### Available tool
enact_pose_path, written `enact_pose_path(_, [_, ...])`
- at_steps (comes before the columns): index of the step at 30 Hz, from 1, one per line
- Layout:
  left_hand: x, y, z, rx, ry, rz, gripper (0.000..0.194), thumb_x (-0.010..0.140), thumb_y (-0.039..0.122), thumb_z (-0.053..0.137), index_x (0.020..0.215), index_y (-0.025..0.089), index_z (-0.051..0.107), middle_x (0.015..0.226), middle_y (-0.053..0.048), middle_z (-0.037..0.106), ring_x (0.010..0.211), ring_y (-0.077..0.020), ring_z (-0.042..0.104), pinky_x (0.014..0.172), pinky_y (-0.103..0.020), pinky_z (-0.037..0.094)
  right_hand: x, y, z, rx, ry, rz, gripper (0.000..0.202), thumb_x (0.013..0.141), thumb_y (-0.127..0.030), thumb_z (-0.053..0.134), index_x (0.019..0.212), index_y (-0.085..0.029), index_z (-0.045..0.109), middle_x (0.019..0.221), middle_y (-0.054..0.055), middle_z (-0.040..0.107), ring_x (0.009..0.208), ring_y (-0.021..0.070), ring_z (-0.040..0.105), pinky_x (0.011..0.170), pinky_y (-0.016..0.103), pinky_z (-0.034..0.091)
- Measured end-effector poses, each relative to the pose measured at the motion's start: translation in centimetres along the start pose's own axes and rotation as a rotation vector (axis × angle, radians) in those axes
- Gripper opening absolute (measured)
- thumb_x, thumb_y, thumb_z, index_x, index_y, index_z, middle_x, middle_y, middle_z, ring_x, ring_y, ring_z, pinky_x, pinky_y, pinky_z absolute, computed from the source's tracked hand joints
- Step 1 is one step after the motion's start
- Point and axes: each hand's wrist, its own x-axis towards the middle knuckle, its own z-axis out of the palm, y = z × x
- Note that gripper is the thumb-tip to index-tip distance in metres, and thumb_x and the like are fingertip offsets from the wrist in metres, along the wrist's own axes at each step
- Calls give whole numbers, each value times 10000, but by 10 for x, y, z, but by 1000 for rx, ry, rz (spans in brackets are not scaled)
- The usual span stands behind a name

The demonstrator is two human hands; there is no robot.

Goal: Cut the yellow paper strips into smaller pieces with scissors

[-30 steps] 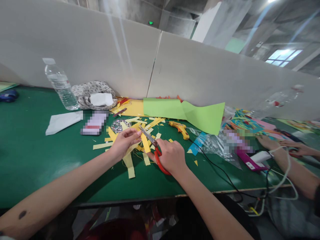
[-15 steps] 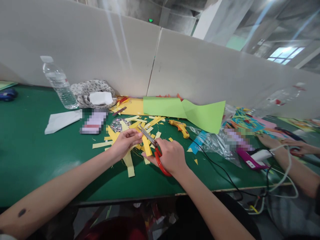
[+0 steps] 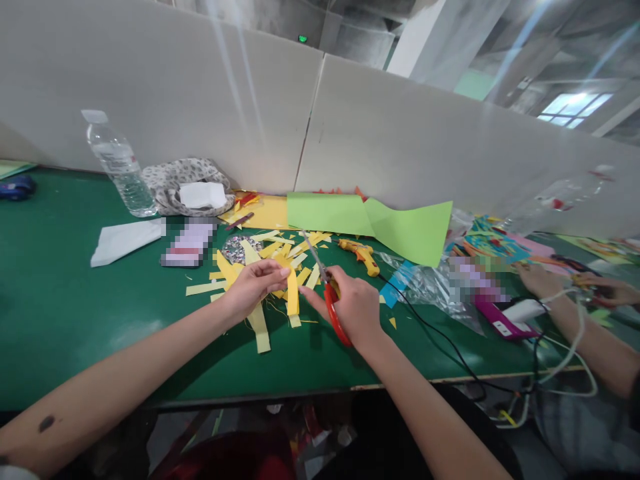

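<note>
Between the fingertips of my left hand [image 3: 260,283], a yellow paper strip [image 3: 293,293] is pinched and hangs downward. My right hand [image 3: 353,303] is closed around the red handles of a pair of scissors [image 3: 334,312]. The scissor blades point up and away, just right of the strip and apart from it. Under and around my hands lie several loose yellow and pale-yellow paper pieces [image 3: 259,333]. Behind my left hand, partly covered by scraps, is a round patch of shiny sequins [image 3: 237,249].
A yellow glue gun [image 3: 360,253] lies right, its black cord trailing to the table edge. Green paper [image 3: 330,212] lies behind. At left are a water bottle [image 3: 120,167], a spotted pouch [image 3: 187,177] and a phone [image 3: 190,241]. Another person's hands [image 3: 545,283] work at far right.
My right hand and the scissors have moved right, off the yellow strip. The strip now hangs straighter from my left hand, which has barely moved.
</note>
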Motion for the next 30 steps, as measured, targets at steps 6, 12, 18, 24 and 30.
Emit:
enact_pose_path(6, [3,-6,-4,293,48,68,228,635,275,760,777,168,617,720,6,657,674,-108,627,684,-246,520,11,7,-12,301,-122,326,343,791,-557,480,793,-220,541,538,-36,560,511,135,543,552,237,346])
enact_pose_path(12, [5,-4,-5,598,99,314,557,672,294,720,1179,234,497,1112,-81,610,1048,-211,568,854,-362,491,17,22,-10,318,-162,347,465,713,-616,535,972,-232,495,825,21,647,693,173,609,599,266,393])
enact_pose_path(18, [11,2,-16,634,237,448,520,722,283,672,1201,261,468,1261,-95,519,1148,-238,502,877,-394,474,15,21,-17,-87,-269,231,465,757,-670,439,856,-235,571,591,21,605,616,211,597,545,262,311])
enact_pose_path(24, [13,7,-19,648,280,531,391,740,252,639,1106,239,503,1204,-80,535,1088,-224,532,825,-363,484,15,29,-18,-206,-471,170,514,775,-696,377,844,-231,586,637,47,634,633,221,615,517,260,284])
enact_pose_path(30, [15,20,-22,779,362,632,327,737,224,623,1042,216,505,1153,-72,556,1021,-199,545,740,-313,478,14,29,-20,-225,-533,159,532,772,-710,366,834,-227,581,671,53,647,661,224,624,523,260,290])
